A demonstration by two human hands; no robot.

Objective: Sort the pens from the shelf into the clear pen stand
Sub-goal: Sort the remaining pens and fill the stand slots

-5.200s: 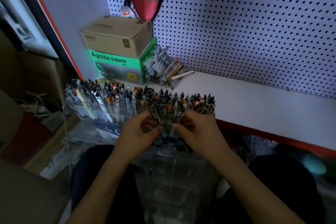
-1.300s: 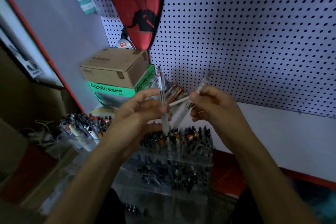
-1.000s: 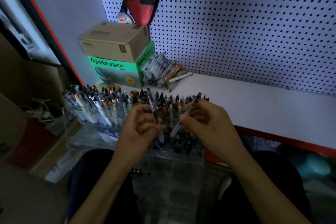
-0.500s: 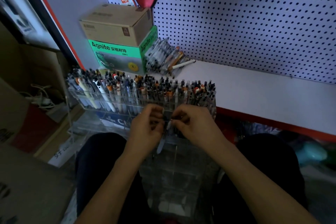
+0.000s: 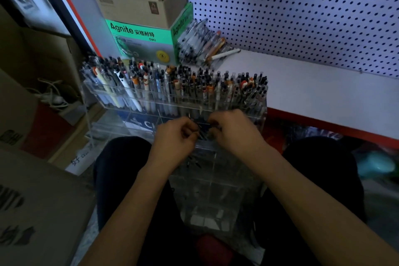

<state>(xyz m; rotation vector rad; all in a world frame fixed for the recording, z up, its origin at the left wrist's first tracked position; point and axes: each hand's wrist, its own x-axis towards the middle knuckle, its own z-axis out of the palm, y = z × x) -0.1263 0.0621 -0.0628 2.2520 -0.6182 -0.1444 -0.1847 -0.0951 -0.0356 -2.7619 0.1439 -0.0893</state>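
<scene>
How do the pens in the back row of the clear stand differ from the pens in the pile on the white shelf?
The pens in the back row stand nearly upright, caps up, side by side; the pile of pens lies flat and loose. The row sits inside the clear pen stand; the pile rests on the white shelf, beside the green box. The row holds far more pens. Both are mixed in colour.

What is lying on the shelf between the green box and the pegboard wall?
A heap of loose pens lies there, against the green box and below the pegboard, seen in the head view.
</scene>
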